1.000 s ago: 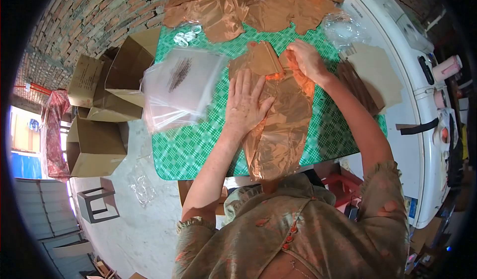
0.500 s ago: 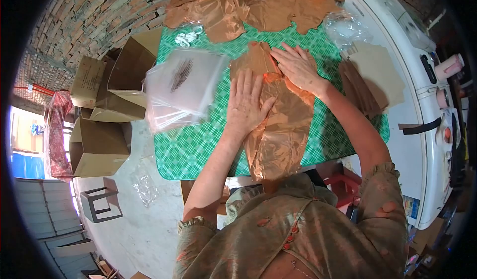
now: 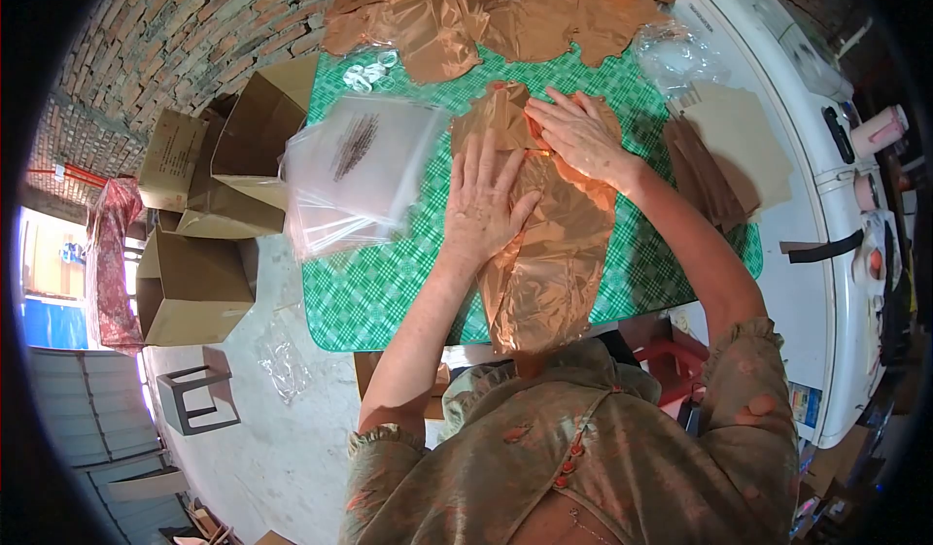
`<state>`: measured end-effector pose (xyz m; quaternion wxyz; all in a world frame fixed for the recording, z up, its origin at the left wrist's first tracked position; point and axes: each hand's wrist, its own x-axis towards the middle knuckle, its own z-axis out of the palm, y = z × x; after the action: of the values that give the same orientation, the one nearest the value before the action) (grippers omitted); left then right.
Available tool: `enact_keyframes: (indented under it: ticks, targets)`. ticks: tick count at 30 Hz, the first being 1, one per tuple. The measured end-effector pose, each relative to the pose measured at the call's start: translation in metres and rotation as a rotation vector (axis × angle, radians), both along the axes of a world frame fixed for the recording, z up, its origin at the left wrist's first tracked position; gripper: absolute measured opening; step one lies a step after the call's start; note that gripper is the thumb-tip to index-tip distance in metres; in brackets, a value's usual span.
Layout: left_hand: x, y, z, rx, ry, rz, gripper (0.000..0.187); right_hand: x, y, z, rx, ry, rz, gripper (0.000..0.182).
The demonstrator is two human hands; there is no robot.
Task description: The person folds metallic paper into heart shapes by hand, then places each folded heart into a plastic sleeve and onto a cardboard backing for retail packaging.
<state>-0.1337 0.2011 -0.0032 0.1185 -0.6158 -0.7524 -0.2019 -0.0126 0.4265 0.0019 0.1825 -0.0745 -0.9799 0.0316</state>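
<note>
A shiny copper-coloured foil-like garment (image 3: 549, 263) lies lengthwise on the green checked tablecloth (image 3: 379, 317), its near end at the table's front edge. My left hand (image 3: 483, 200) rests flat on its left side, fingers spread, pointing away from me. My right hand (image 3: 578, 132) lies palm down on the upper right part, where the material is folded and bunched orange under the fingers. To the left of my left hand is a stack of clear plastic bags (image 3: 364, 171) with dark print on the top one.
More copper-coloured garments (image 3: 525, 11) are heaped at the far edge. Crumpled clear plastic (image 3: 675, 54), brown folded pieces (image 3: 705, 171) and beige sheets (image 3: 743, 142) lie at right, beside a white fridge (image 3: 768, 50) on its back. Open cardboard boxes (image 3: 209, 283) stand left, near a dark stool (image 3: 199, 399).
My right hand has shifted slightly downward, and the folded layer under it lies flatter across the middle. My left hand stays almost in place.
</note>
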Motion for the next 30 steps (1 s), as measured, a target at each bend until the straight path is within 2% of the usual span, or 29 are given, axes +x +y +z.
enact_keyframes:
  ticks: [3, 10, 16, 19, 23, 30]
  targets:
    - [-0.001, 0.000, 0.000, -0.051, 0.009, 0.004, 0.072, 0.002, -0.001, -0.002, 0.024, -0.004, 0.016, 0.047]
    - [0.001, 0.000, 0.004, 0.004, -0.043, -0.017, 0.072, 0.003, -0.010, -0.002, 0.002, -0.049, 0.004, 0.050]
    - [0.000, -0.001, 0.003, 0.033, -0.063, -0.016, 0.079, 0.003, -0.022, 0.005, -0.103, -0.109, -0.031, 0.065]
    - [0.000, 0.000, 0.001, 0.031, -0.046, -0.010, 0.082, 0.003, -0.024, 0.001, -0.114, -0.017, 0.005, 0.068]
    - [-0.001, -0.001, 0.001, -0.065, -0.040, 0.010, 0.089, -0.001, -0.022, 0.004, -0.099, 0.049, -0.008, 0.066]
    - [0.000, -0.001, 0.000, 0.023, -0.044, -0.007, 0.086, -0.006, -0.029, 0.004, 0.070, 0.096, -0.011, 0.051]
